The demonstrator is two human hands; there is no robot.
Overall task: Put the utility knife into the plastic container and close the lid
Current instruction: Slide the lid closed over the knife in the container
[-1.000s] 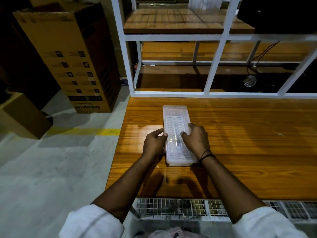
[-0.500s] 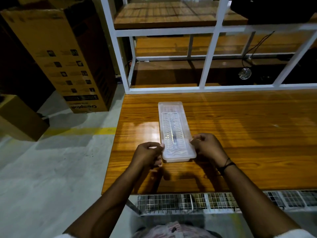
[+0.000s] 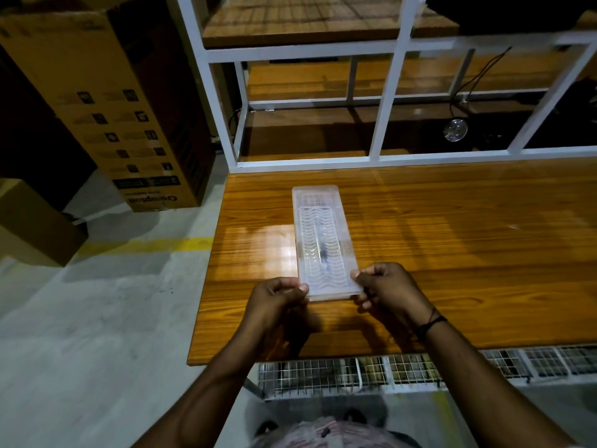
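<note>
A long translucent plastic container point(image 3: 323, 221) lies lengthwise on the wooden table point(image 3: 452, 253), its ribbed lid down on top. Through the lid a slim dark utility knife point(image 3: 323, 250) shows faintly inside. My left hand point(image 3: 277, 299) pinches the near left corner of the container between thumb and fingers. My right hand point(image 3: 384, 289) pinches the near right corner the same way. A black band circles the right wrist.
A white metal shelf frame point(image 3: 384, 101) rises along the table's far edge. A tall cardboard box point(image 3: 106, 101) leans at the left on the concrete floor, with a smaller box point(image 3: 29, 221) beside it. A wire mesh tray point(image 3: 387, 367) runs under the near edge.
Both hands slid from the middle of the lid back to the container's near corners and now pinch them. The view has shifted slightly.
</note>
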